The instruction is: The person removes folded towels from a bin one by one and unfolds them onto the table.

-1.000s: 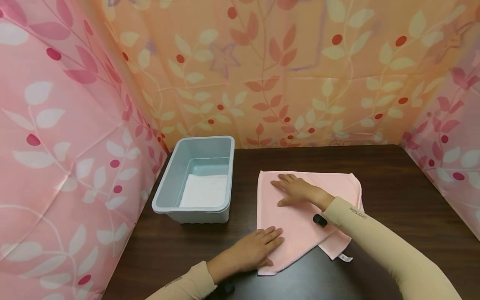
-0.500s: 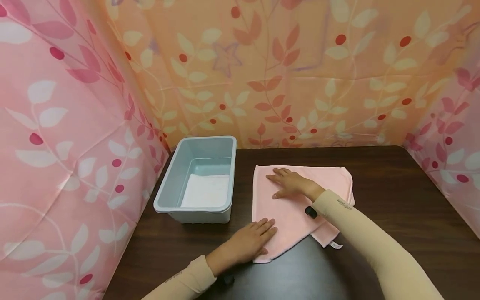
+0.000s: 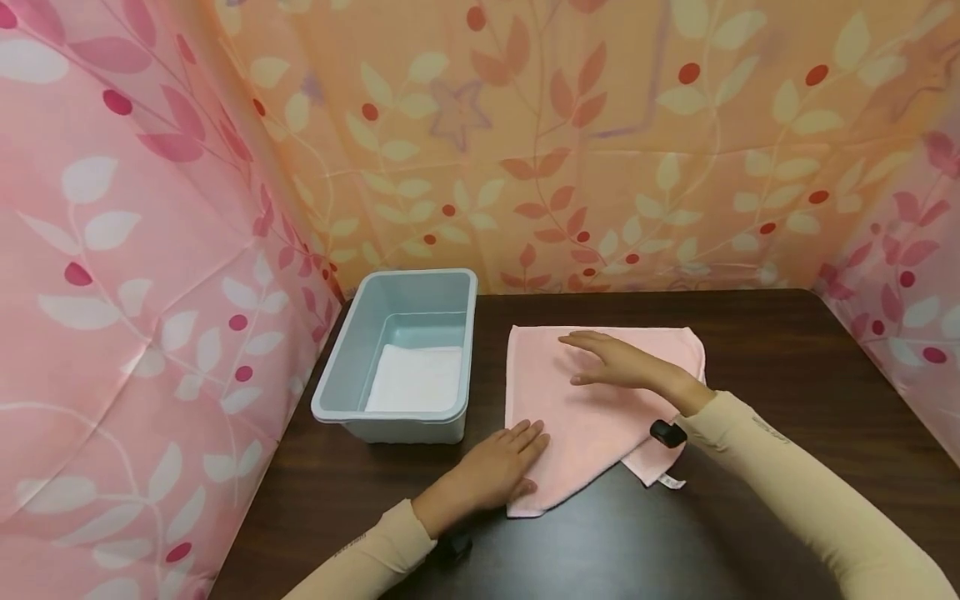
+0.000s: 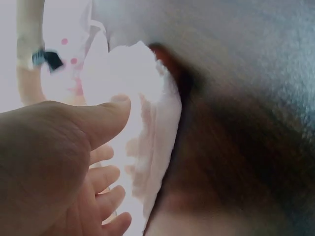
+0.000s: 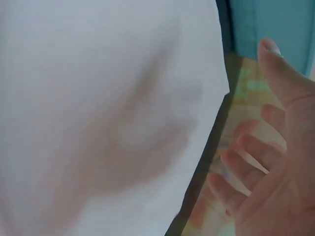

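Observation:
A pink towel (image 3: 577, 425) lies spread on the table, its lower right part folded under at a slant with a white tag (image 3: 671, 482) sticking out. My left hand (image 3: 498, 467) rests on the towel's left edge near the front corner, fingers straight. Over the towel's far half hovers my right hand (image 3: 618, 362), fingers extended and holding nothing; its shadow falls on the cloth. In the right wrist view that hand (image 5: 266, 162) shows raised off the towel (image 5: 98, 98), with thumb and fingers apart.
Left of the towel stands a light blue plastic bin (image 3: 352, 358) with a folded white cloth (image 3: 416, 379) inside. The dark wooden table (image 3: 780, 358) is bounded by patterned curtains (image 3: 570, 167) at the back and both sides.
The towel has slid slightly away from me with both hands on it. My right hand has since lifted off the towel and shifted to the right; the left hand stays on it.

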### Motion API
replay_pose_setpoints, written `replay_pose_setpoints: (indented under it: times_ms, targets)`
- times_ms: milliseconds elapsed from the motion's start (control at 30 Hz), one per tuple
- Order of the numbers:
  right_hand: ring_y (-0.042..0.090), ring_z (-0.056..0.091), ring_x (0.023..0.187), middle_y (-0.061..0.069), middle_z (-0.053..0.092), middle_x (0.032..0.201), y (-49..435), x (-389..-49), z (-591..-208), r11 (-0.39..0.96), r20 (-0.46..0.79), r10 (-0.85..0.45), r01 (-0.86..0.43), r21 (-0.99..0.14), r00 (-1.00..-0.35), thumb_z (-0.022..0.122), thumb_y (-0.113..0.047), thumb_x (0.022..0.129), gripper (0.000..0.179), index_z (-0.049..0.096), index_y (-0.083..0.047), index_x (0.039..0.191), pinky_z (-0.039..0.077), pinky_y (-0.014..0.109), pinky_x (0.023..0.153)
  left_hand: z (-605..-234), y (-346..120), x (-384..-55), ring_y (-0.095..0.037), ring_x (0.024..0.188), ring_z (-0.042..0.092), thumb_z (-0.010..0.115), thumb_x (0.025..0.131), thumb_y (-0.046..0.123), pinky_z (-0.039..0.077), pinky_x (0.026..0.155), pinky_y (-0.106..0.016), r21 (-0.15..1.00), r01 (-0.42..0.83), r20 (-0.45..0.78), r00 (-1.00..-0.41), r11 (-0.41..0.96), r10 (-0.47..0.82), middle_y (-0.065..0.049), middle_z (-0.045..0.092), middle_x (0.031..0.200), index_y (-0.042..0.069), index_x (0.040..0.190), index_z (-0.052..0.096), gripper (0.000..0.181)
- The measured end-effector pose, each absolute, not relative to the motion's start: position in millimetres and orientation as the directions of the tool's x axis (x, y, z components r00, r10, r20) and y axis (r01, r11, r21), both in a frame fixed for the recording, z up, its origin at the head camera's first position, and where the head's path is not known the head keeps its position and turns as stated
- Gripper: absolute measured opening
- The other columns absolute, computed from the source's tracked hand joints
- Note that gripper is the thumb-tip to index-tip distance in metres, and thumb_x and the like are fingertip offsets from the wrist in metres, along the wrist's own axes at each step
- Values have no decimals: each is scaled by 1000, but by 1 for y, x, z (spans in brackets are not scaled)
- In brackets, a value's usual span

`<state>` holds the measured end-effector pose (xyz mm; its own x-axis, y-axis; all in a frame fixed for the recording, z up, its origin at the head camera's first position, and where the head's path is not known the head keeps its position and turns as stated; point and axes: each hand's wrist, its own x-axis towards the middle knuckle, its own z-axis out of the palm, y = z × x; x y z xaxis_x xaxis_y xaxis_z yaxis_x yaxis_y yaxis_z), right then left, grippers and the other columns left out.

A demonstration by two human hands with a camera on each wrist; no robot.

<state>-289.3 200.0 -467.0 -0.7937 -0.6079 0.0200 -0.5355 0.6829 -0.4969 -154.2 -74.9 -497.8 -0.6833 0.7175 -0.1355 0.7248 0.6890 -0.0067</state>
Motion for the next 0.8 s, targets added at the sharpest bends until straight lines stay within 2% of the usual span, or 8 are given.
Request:
replay_pose_setpoints:
  times_ms: [67, 167, 233, 300, 367, 467, 600, 800]
  targets:
    - [35, 53, 132, 14, 55, 144, 216, -276, -466, 676, 88, -588, -548, -492, -804, 78, -37, 84, 68, 54, -10, 141, 42, 54, 109, -498, -75, -155, -21, 151, 33, 58, 97, 45, 37, 118, -36, -4, 721, -135, -687, 693, 714, -5, 33, 163, 14, 154, 34, 69]
    - [24, 67, 104, 7, 70, 116, 241, -257, -470, 676, 177, -537, -547, -494, -824, 80, -28, 82, 45, 68, -7, 120, 54, 45, 89, -498, -75, -156, -21, 150, 34, 59, 97, 45, 37, 118, -36, 0, 719, -137, -689, 695, 712, -6, 34, 162, 12, 154, 36, 70]
    - [12, 65, 84, -1, 73, 96, 255, -244, -473, 674, 212, -502, -533, -511, -838, 82, -22, 81, 27, 73, -10, 103, 55, 36, 75, -497, -75, -156, -22, 150, 35, 60, 96, 44, 37, 118, -36, 1, 717, -132, -690, 697, 711, -7, 35, 161, 10, 153, 37, 70]
    - [2, 59, 74, -7, 72, 83, 267, -232, -477, 654, 218, -495, -526, -544, -841, 82, -17, 80, 13, 75, -15, 91, 53, 29, 68, -497, -75, -156, -22, 150, 35, 60, 96, 45, 37, 118, -36, 2, 713, -132, -695, 701, 707, -8, 35, 161, 9, 153, 37, 71]
    - [-4, 55, 70, -11, 71, 78, 276, -220, -483, 619, 218, -512, -533, -577, -831, 82, -15, 79, 9, 76, -19, 84, 50, 23, 63, -497, -75, -156, -22, 150, 35, 60, 96, 45, 37, 118, -36, -4, 707, -137, -701, 707, 700, -7, 35, 161, 9, 153, 37, 71]
    - [-7, 56, 70, -10, 72, 78, 284, -206, -490, 550, 223, -565, -564, -615, -794, 82, -13, 79, 9, 78, -20, 83, 50, 19, 61, -498, -74, -156, -21, 150, 34, 59, 96, 46, 36, 119, -35, -15, 699, -150, -709, 715, 689, -7, 33, 162, 9, 153, 36, 72]
    - [-8, 56, 71, -10, 71, 79, 288, -194, -498, 507, 271, -602, -622, -597, -751, 83, -13, 77, 10, 79, -19, 84, 49, 16, 61, -499, -72, -157, -21, 151, 32, 58, 96, 47, 35, 120, -36, -17, 687, -158, -719, 726, 677, -6, 31, 163, 10, 154, 35, 72]
    - [0, 61, 74, -7, 71, 83, 288, -184, -507, 449, 336, -644, -695, -561, -687, 86, -12, 74, 15, 79, -15, 88, 48, 12, 64, -500, -72, -159, -20, 152, 30, 57, 97, 47, 34, 120, -35, -8, 673, -172, -730, 740, 662, -5, 29, 164, 10, 155, 33, 72]
